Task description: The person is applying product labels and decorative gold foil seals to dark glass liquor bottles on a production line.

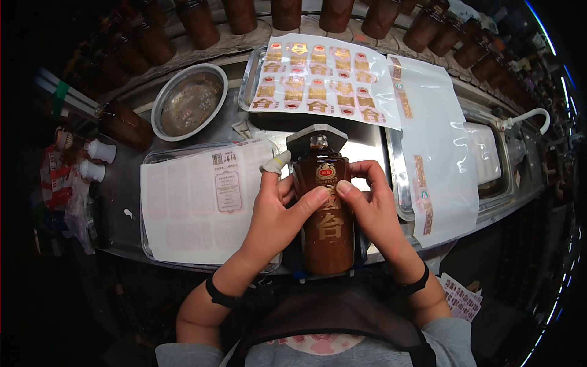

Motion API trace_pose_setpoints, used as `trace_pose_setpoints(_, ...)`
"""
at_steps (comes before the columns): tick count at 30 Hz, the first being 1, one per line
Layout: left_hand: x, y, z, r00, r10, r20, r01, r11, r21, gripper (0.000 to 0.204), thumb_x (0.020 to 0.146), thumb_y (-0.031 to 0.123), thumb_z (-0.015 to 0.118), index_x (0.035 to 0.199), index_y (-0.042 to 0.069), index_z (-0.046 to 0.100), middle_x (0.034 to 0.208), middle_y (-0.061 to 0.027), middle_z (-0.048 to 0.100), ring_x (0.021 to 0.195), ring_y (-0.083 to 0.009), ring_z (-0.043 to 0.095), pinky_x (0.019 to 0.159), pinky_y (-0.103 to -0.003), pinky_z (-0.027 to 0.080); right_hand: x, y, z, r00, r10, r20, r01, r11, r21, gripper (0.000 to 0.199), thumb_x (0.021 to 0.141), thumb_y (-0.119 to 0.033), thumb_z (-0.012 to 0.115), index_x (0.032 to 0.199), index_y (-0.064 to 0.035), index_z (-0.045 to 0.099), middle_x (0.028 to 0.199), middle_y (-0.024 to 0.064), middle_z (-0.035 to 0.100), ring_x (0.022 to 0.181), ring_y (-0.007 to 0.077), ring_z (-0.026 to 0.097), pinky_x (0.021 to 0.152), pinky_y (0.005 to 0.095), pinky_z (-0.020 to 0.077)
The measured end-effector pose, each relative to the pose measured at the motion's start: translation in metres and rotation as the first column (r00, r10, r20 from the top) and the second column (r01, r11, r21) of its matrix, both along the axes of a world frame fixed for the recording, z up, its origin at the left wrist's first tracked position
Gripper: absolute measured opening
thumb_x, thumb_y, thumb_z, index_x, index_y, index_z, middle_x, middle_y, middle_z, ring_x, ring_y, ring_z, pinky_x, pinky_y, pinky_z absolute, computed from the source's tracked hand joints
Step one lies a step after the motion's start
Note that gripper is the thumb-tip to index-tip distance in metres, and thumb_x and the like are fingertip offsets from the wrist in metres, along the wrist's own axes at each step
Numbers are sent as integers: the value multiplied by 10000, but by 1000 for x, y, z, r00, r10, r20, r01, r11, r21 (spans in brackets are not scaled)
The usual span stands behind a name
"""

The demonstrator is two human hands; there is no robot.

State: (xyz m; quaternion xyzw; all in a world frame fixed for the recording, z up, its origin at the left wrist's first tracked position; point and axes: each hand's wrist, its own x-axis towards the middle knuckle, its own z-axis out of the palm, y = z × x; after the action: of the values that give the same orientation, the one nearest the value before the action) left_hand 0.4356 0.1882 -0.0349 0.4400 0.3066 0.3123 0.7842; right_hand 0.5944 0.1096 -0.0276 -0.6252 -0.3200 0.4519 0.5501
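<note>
A glossy brown bottle (pixel 328 254) stands in front of me with its mouth uppermost, carrying a red and gold emblem above large gold characters. My left hand (pixel 275 211) grips its left side, and a pale cover wraps the index fingertip. On the other side, my right hand (pixel 374 202) is closed round the bottle, fingers behind. Both thumbs press on the front, at the gold decal just below the emblem. Behind the neck shows a flat grey metal plate (pixel 299 142). The fingers on the bottle's far side are partly hidden.
A gold-and-red decal sheet (pixel 319 70) lies on a tray beyond the bottle. Mostly used backing sheet (pixel 449 177) lies right, beside a tray of liquid (pixel 512 199). Left are a printed sheet (pixel 183 211), a metal basin (pixel 156 116) and another brown bottle (pixel 126 127). Several bottles (pixel 287 13) line the back.
</note>
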Motion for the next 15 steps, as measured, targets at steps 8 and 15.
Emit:
trace_pose_setpoints(8, 4, 0, 0, 1000, 24, 1, -24, 1000, -14, 681, 906, 106, 694, 1419, 13, 255, 1187, -188, 611, 1081, -192, 626, 900, -309, 525, -1, 0, 0, 999, 1, 42, -2, 1000, 15, 424, 901, -201, 703, 1145, -18, 408, 1085, 88, 533, 734, 54, 597, 566, 187, 480)
trace_pose_setpoints(15, 7, 0, 3, 999, 36, 1, -36, 999, -35, 625, 894, 94, 702, 1355, -16, 296, 1145, -197, 627, 1005, -196, 663, 850, -300, 555, 1, -1, -1, 1000, 27, -1, -27, 999, 26, 424, 909, -200, 699, 1157, -33, 399, 1101, 82, 514, 772, 64, 602, 586, 189, 490)
